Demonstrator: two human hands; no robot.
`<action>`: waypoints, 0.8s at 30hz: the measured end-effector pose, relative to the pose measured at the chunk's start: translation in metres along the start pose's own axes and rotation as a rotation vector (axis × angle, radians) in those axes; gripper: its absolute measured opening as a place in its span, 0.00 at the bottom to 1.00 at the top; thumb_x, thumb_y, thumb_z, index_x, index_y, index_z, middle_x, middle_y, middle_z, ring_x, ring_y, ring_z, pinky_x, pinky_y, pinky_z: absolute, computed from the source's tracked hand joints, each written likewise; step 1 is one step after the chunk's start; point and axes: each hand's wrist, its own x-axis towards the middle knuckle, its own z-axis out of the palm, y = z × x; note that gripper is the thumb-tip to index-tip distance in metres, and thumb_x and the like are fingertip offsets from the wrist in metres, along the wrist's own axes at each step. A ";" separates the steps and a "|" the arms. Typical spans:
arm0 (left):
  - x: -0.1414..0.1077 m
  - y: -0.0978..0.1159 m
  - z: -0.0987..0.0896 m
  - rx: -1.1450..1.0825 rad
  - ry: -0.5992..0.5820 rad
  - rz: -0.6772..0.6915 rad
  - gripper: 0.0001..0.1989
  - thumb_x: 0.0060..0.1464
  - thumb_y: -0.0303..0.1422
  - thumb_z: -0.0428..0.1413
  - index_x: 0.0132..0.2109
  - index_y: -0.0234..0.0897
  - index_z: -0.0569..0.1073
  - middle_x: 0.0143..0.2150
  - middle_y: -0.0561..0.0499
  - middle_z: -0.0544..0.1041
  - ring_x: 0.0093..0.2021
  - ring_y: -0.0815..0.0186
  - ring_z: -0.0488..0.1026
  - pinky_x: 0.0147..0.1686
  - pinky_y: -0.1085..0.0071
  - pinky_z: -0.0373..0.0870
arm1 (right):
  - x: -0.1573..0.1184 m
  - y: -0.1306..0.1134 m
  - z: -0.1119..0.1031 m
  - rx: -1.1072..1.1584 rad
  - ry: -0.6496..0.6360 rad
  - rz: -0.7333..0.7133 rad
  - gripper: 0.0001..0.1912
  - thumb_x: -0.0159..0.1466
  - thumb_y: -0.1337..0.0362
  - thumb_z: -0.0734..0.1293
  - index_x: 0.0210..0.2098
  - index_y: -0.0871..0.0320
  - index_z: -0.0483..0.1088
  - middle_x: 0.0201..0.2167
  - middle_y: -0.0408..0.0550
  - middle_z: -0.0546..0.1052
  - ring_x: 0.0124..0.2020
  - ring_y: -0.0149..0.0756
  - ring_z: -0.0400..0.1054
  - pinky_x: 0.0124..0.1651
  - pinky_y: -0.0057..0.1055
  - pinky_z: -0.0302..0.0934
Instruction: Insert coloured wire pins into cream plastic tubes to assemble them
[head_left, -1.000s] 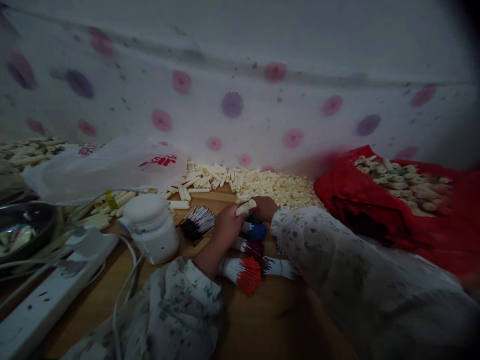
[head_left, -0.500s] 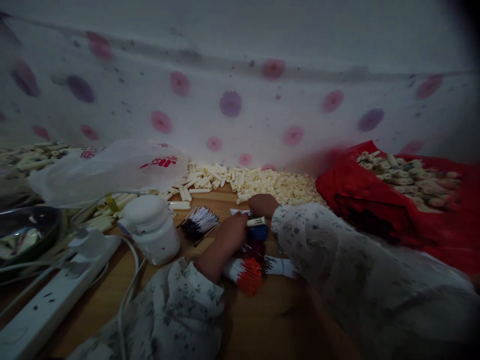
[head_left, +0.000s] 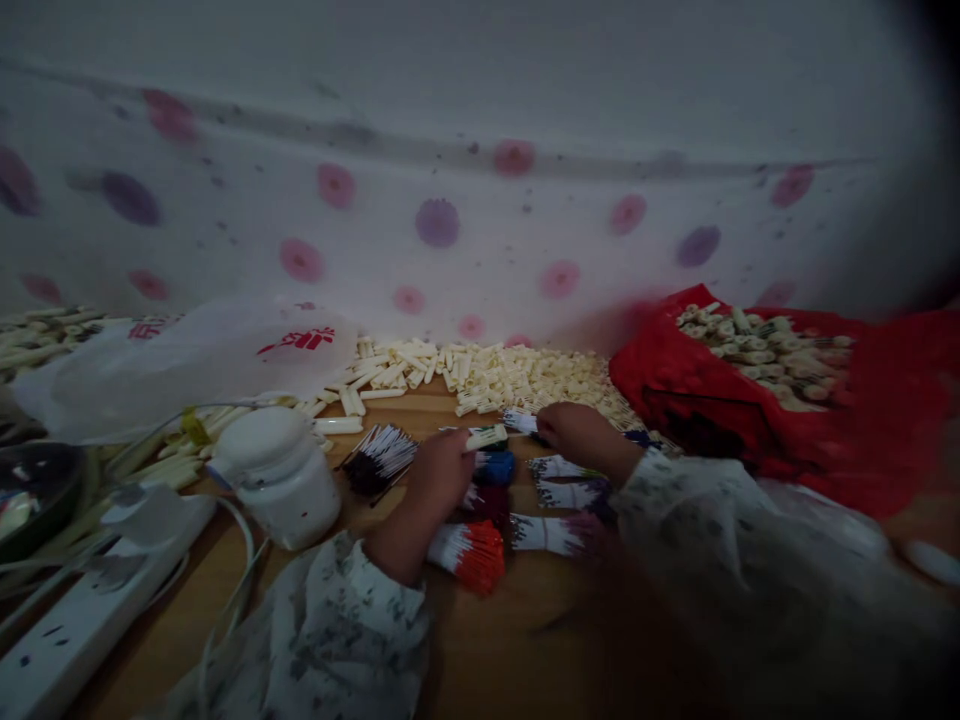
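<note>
My left hand [head_left: 442,472] is closed round a short cream plastic tube [head_left: 487,437], which points right from the fingertips and has dark marks near its end. Just right of it, my right hand [head_left: 581,436] reaches in with fingers bent together at a bundle of thin white sticks [head_left: 519,420]. Whatever those fingertips pinch is hidden. Below the hands lie more bundles of thin white sticks: one with blue ends [head_left: 495,466], one with orange-red ends [head_left: 480,557], and one with purple ends [head_left: 555,534]. A dark-ended bundle [head_left: 382,458] rests left of my left hand.
Cream tubes are heaped [head_left: 517,376] along the back. A red bag [head_left: 675,400] holding striped cream pieces stands at right. On the left are a white jar [head_left: 277,480], a power strip [head_left: 112,600] with cables, a white plastic bag [head_left: 195,365] and a dark bowl [head_left: 64,495].
My right hand has moved right, away from the tube in my left hand, uncovering more stick bundles. My left hand still holds the tube. The view has shifted slightly to the right.
</note>
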 end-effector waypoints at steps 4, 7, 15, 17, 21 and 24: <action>-0.008 0.020 -0.006 -0.024 -0.155 0.083 0.06 0.50 0.31 0.54 0.35 0.36 0.75 0.31 0.50 0.75 0.34 0.61 0.71 0.34 0.70 0.62 | -0.035 -0.009 0.006 0.268 0.188 -0.151 0.05 0.63 0.69 0.63 0.35 0.58 0.72 0.36 0.47 0.76 0.39 0.33 0.68 0.43 0.27 0.60; -0.017 0.033 -0.002 -0.166 -0.448 0.023 0.07 0.48 0.34 0.56 0.28 0.35 0.72 0.24 0.54 0.70 0.26 0.66 0.66 0.26 0.74 0.58 | -0.046 -0.022 0.015 0.560 0.388 -0.276 0.05 0.61 0.71 0.64 0.32 0.59 0.71 0.31 0.47 0.75 0.36 0.34 0.67 0.41 0.30 0.61; -0.028 0.040 0.004 -0.614 -0.370 -0.270 0.13 0.48 0.39 0.58 0.34 0.33 0.69 0.18 0.58 0.66 0.17 0.73 0.58 0.18 0.78 0.53 | -0.047 -0.030 0.043 1.300 0.553 -0.022 0.13 0.59 0.64 0.68 0.44 0.54 0.72 0.34 0.46 0.77 0.33 0.34 0.72 0.37 0.31 0.67; -0.029 0.041 0.004 -0.646 -0.351 -0.282 0.14 0.47 0.40 0.59 0.35 0.32 0.70 0.17 0.58 0.67 0.17 0.74 0.58 0.18 0.78 0.53 | -0.049 -0.030 0.045 1.408 0.533 0.011 0.13 0.59 0.62 0.68 0.44 0.53 0.73 0.34 0.46 0.79 0.35 0.35 0.73 0.40 0.33 0.69; -0.033 0.044 0.007 -0.664 -0.377 -0.306 0.13 0.46 0.39 0.60 0.33 0.32 0.70 0.16 0.56 0.68 0.16 0.74 0.59 0.18 0.78 0.54 | -0.053 -0.033 0.041 1.412 0.550 0.072 0.09 0.57 0.62 0.69 0.38 0.53 0.76 0.34 0.46 0.80 0.35 0.36 0.74 0.41 0.35 0.69; -0.036 0.046 0.008 -0.699 -0.434 -0.313 0.13 0.46 0.40 0.59 0.32 0.33 0.70 0.16 0.57 0.67 0.15 0.74 0.58 0.17 0.78 0.53 | -0.055 -0.035 0.036 1.537 0.516 -0.016 0.04 0.56 0.62 0.70 0.32 0.54 0.75 0.27 0.43 0.79 0.29 0.33 0.74 0.34 0.30 0.69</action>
